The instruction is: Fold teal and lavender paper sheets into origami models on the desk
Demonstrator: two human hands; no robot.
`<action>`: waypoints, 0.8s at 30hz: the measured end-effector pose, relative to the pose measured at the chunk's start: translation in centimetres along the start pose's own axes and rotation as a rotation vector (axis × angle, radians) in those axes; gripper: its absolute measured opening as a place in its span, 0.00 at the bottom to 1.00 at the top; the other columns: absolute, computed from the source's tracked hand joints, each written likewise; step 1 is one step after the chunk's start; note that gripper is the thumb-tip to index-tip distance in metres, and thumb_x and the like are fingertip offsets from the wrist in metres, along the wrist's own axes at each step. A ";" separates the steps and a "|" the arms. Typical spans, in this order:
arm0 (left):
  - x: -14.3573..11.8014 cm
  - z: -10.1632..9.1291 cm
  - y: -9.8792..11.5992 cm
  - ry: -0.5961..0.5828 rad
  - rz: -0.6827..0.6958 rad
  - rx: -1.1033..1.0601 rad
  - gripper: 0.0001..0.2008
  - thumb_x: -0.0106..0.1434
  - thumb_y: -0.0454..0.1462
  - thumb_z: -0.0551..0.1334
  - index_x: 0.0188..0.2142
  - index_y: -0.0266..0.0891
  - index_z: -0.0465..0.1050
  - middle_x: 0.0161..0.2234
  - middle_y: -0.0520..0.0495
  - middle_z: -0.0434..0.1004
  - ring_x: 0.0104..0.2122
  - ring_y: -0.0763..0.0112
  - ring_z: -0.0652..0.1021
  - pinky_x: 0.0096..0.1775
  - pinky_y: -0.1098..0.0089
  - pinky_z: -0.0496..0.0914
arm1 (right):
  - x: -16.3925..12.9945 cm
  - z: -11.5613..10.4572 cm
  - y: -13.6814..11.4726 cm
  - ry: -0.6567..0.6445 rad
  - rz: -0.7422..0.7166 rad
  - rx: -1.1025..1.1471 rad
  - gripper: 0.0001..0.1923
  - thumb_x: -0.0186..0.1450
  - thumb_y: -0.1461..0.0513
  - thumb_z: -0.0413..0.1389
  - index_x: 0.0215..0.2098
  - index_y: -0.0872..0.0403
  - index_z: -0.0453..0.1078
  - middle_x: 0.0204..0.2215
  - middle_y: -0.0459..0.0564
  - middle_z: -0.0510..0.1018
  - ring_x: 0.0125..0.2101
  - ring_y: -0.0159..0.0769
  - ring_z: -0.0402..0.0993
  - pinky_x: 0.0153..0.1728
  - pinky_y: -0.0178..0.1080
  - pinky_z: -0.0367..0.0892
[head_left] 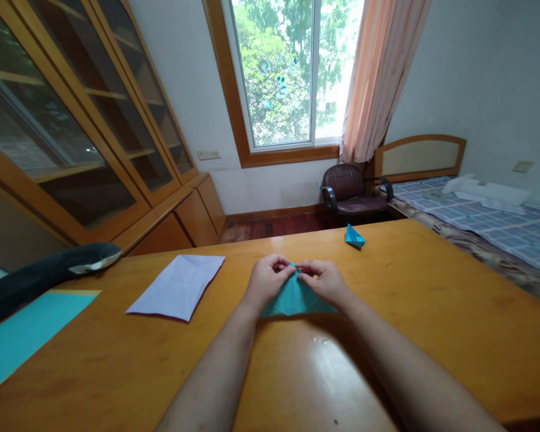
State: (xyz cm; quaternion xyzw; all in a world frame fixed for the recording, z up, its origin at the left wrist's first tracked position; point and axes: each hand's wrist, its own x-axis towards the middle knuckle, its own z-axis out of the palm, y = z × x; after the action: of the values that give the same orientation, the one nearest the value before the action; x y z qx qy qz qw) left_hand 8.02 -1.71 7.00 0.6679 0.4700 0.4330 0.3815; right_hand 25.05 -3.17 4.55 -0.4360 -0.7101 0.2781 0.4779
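A teal sheet of paper (pixel 297 299), folded to a peak at its far end, is on the wooden table in front of me. My left hand (pixel 269 277) pinches it just left of the peak. From the other side, my right hand (pixel 324 281) grips the paper close to the same tip, thumb and fingers together. The fingertips of both hands nearly meet there and partly cover the upper folds. Below the hands the paper spreads out to a wide near edge. Beyond my right hand stands a small folded blue paper boat (pixel 354 236), apart from both hands.
A creased white paper sheet (pixel 177 287) lies left of my hands on the table (pixel 432 312). Farther left are flat teal sheets (pixel 36 336) with a yellow edge and a dark, long object (pixel 49 276). A chair (pixel 353 189) and a bed (pixel 490 210) stand past the table.
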 end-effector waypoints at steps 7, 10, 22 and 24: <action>0.1 -0.1 0.1 -0.007 -0.020 -0.027 0.07 0.50 0.36 0.66 0.29 0.35 0.76 0.26 0.48 0.78 0.26 0.71 0.76 0.30 0.73 0.70 | 0.1 0.0 0.1 0.005 0.006 0.027 0.11 0.58 0.62 0.57 0.38 0.54 0.77 0.30 0.50 0.82 0.30 0.36 0.77 0.33 0.36 0.71; 0.1 -0.2 0.2 -0.002 -0.023 -0.026 0.07 0.50 0.36 0.66 0.29 0.35 0.76 0.27 0.47 0.79 0.27 0.70 0.77 0.31 0.72 0.71 | 0.1 0.0 0.2 0.005 0.015 0.029 0.11 0.57 0.62 0.57 0.38 0.54 0.77 0.30 0.50 0.82 0.29 0.35 0.77 0.32 0.36 0.71; 0.1 -0.3 0.3 0.030 -0.035 0.029 0.08 0.51 0.38 0.66 0.30 0.35 0.78 0.27 0.46 0.80 0.28 0.68 0.77 0.31 0.71 0.70 | 0.1 -0.2 0.1 -0.037 0.061 -0.016 0.13 0.56 0.63 0.57 0.40 0.55 0.76 0.24 0.46 0.79 0.24 0.31 0.72 0.29 0.33 0.68; 0.2 -0.2 0.2 0.035 -0.043 0.031 0.08 0.51 0.38 0.66 0.29 0.35 0.78 0.27 0.45 0.80 0.28 0.68 0.77 0.31 0.70 0.70 | 0.1 -0.2 0.1 -0.047 0.072 -0.014 0.13 0.56 0.63 0.57 0.40 0.55 0.76 0.24 0.46 0.78 0.24 0.31 0.71 0.29 0.34 0.68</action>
State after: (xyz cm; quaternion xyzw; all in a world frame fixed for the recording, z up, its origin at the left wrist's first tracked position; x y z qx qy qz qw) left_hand 7.88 -1.59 7.31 0.6556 0.4976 0.4292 0.3719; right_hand 25.24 -3.00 4.57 -0.4581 -0.7066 0.3004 0.4479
